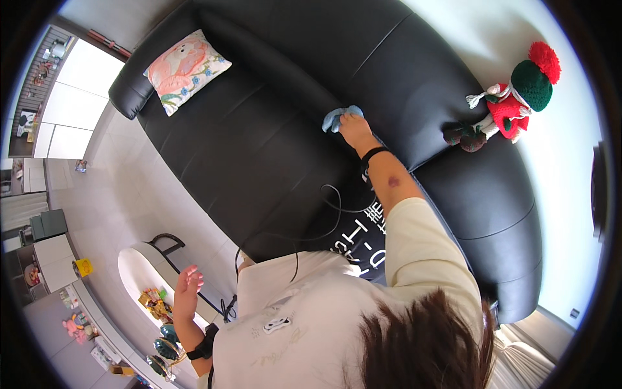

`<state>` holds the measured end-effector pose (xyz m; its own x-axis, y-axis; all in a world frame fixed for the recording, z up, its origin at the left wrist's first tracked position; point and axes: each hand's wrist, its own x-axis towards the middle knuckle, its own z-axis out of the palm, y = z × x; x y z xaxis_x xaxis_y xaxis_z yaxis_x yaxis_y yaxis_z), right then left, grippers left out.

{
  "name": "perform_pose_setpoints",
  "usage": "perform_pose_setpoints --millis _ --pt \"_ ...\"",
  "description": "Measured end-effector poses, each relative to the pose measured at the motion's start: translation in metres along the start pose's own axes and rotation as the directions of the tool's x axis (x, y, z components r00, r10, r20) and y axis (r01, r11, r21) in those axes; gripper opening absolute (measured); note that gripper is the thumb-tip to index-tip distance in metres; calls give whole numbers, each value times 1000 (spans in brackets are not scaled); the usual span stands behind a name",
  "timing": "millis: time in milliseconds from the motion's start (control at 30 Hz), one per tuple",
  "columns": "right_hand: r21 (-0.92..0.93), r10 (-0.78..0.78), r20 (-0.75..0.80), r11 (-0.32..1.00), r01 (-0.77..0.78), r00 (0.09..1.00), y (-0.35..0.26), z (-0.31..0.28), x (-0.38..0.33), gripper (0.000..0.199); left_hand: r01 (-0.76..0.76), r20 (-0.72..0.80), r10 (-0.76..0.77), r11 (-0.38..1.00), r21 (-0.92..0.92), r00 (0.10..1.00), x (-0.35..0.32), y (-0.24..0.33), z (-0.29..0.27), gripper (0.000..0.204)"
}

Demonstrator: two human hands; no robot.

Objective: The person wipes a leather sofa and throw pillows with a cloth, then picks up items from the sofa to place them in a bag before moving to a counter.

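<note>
Blue cloth (337, 118) bunched under right hand (355, 129)

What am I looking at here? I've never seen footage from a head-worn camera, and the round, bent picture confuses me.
There is no machine here: a person wears a wide fisheye camera on the head, looking down, so you see their hair and pale shirt at the bottom and straight edges bend near the rim. The big dark shape is a black sofa. The right hand reaches out and presses a light blue cloth against the sofa's backrest, the fingers closed on it. The left hand is held out open and empty, above a white oval table with small colourful items. On the sofa lie a pink patterned cushion and a knitted doll in red and green.
</note>
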<state>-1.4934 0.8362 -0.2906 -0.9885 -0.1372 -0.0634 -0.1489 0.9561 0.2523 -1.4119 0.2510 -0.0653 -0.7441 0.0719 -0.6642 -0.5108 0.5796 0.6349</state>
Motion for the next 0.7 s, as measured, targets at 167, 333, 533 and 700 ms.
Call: perform_pose_setpoints --millis 167,333,533,700 --pt "-97 40 -293 993 -71 955 40 -130 44 11 31 -3 -31 999 -28 1000 8 -22 -10 42" --pt "110 445 -732 825 -555 516 143 -246 74 27 -31 -3 31 999 -16 1000 14 -8 0 42" --pt "130 412 -387 910 -394 825 98 -154 76 27 5 22 -5 1000 -11 1000 5 -19 4 43" --pt "35 170 -237 985 -166 957 35 -78 9 27 2 2 -2 1000 -10 1000 2 -15 -2 44"
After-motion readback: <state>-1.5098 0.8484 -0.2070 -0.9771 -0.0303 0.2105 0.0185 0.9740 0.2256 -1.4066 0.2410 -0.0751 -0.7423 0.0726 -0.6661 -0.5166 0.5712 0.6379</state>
